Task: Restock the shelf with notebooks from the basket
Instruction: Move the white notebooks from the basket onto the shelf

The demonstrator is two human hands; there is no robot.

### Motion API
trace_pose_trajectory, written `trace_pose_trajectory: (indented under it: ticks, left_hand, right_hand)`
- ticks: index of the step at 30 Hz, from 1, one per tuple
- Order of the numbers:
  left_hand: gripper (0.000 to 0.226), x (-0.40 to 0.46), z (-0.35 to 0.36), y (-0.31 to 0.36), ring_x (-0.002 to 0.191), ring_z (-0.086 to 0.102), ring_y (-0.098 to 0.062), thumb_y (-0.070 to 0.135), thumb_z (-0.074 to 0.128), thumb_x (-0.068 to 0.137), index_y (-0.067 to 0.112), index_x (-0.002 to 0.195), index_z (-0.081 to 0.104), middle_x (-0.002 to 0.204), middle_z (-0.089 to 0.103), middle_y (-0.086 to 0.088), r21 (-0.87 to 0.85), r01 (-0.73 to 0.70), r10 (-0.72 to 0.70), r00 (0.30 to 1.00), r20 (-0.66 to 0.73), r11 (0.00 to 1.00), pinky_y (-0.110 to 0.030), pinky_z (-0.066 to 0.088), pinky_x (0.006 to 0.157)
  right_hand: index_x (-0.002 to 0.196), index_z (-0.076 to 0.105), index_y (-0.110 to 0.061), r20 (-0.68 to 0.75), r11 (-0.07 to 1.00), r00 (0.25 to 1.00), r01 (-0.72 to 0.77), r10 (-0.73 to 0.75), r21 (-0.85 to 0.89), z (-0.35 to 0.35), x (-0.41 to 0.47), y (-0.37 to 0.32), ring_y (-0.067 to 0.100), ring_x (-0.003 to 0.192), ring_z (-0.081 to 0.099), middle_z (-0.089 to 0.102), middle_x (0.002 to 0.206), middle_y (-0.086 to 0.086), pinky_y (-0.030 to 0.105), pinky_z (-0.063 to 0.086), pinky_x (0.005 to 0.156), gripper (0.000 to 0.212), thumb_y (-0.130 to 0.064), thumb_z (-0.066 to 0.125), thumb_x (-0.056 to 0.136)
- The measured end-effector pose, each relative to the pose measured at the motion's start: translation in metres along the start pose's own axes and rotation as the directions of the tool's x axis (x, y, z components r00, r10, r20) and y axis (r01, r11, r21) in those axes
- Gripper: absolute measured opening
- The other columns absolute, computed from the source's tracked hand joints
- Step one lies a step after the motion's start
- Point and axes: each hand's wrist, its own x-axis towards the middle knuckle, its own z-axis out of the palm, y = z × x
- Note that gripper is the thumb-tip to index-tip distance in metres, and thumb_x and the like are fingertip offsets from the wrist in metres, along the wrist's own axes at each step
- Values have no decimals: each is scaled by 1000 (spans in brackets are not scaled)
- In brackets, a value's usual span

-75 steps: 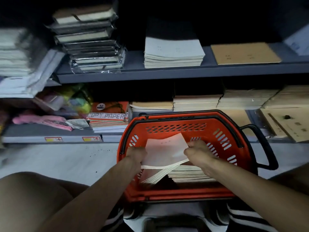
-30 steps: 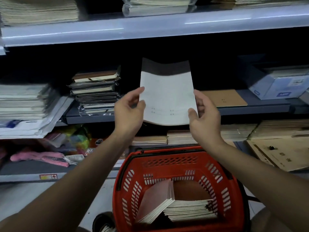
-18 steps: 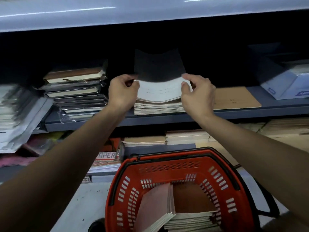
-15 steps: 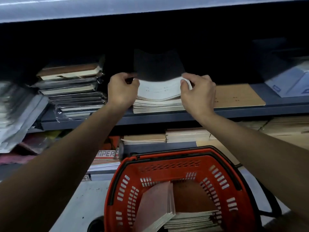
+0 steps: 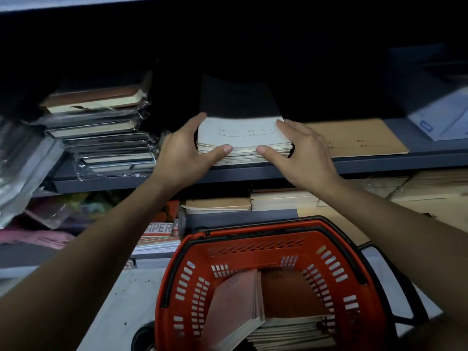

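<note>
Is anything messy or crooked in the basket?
Yes. In the red basket, one bundle of notebooks leans tilted against the left wall instead of lying flat like the flat pile of notebooks beside it.

- Hands: two, the left hand (image 5: 184,153) and the right hand (image 5: 301,153), fingers straight against the stack between them.
- Pale notebook stack (image 5: 243,138) between the fingers: one; number of notebooks in it cannot be told.
- Tan notebook pile (image 5: 359,140) just right of the right fingers: one.
- Wrapped book stack (image 5: 106,138) left of the left fingers: one.
- Red basket (image 5: 336,252) below the fingers: one.
- Notebook groups in it: two, one leaning bundle (image 5: 235,307), one flat pile (image 5: 291,333).
</note>
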Motion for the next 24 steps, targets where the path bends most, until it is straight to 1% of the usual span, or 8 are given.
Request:
trace_pose_trajectory:
  ticks: [3, 7, 9, 13, 16, 20, 22, 24]
  left_hand:
    - [96, -1, 2, -2, 133, 56, -25, 70, 69, 81, 20, 157, 39, 142, 63, -4, 57, -23, 24, 999, -29, 998, -38, 48, 109]
    - [97, -5, 2, -4, 92, 68, -33, 82, 47, 83, 21, 156, 32, 102, 74, -13, 221, -106, 118, 992, -42, 969, -45, 56, 77]
    - [98, -7, 2, -3, 81, 67, -35, 82, 43, 84, 19, 157, 30, 89, 72, -15, 275, -117, 138, 989, -56, 954, -43, 55, 70]
    - [93, -12, 3, 0, 93, 68, -37, 76, 48, 89, 19, 159, 26, 104, 72, -18, 284, -112, 134, 989, -58, 952, -43, 54, 75]
    - [86, -19, 0, 4, 105, 67, -34, 66, 55, 94, 20, 160, 26, 117, 71, -15, 250, -106, 128, 989, -69, 962, -43, 53, 83]
    - [69, -31, -6, 3, 94, 68, -27, 52, 56, 99, 17, 155, 34, 104, 70, -6, 238, -132, 158, 983, -94, 962, -42, 56, 79]
    - [65, -38, -9, 2, 96, 68, -25, 51, 55, 99, 21, 153, 35, 110, 71, -3, 217, -150, 173, 981, -89, 965, -45, 58, 79]
    - [62, -48, -12, 3, 98, 69, -24, 50, 56, 98, 26, 151, 35, 118, 70, -1, 208, -154, 175, 980, -89, 966, -46, 58, 79]
  right_hand:
    - [153, 49, -11, 9, 1000, 1000, 9, -9, -9, -2, -2, -3, 26, 149, 40, 45, 160, 10, 37, 31, 124, 91, -71, 63, 87]
    - [150, 52, -5, 17, 996, 999, 53, -51, -78, -4, -2, -5, 33, 143, 48, 48, 156, 17, 41, 38, 120, 89, -69, 61, 88]
    - [151, 51, -6, 33, 994, 998, 51, -48, -97, -4, -2, -5, 33, 143, 47, 47, 156, 17, 41, 38, 120, 88, -69, 59, 90]
    - [154, 46, -6, 71, 989, 996, 61, -52, -132, -6, -2, -7, 33, 146, 43, 46, 158, 17, 43, 36, 121, 89, -70, 54, 92]
    - [153, 43, -4, 78, 988, 996, 64, -54, -140, -10, -5, -10, 35, 142, 46, 51, 153, 17, 45, 40, 117, 84, -65, 55, 96]
    - [150, 44, -17, 54, 992, 998, 36, -30, -122, -15, -15, -12, 29, 127, 56, 62, 137, 8, 45, 50, 104, 79, -72, 46, 95]
    - [149, 44, -21, 45, 995, 999, 31, -27, -90, -15, -24, -12, 26, 120, 58, 64, 132, 3, 44, 53, 97, 78, -75, 41, 93]
    - [150, 43, -21, 41, 996, 999, 25, -22, -84, -16, -36, -12, 25, 121, 57, 63, 132, 3, 42, 52, 98, 75, -70, 44, 94]
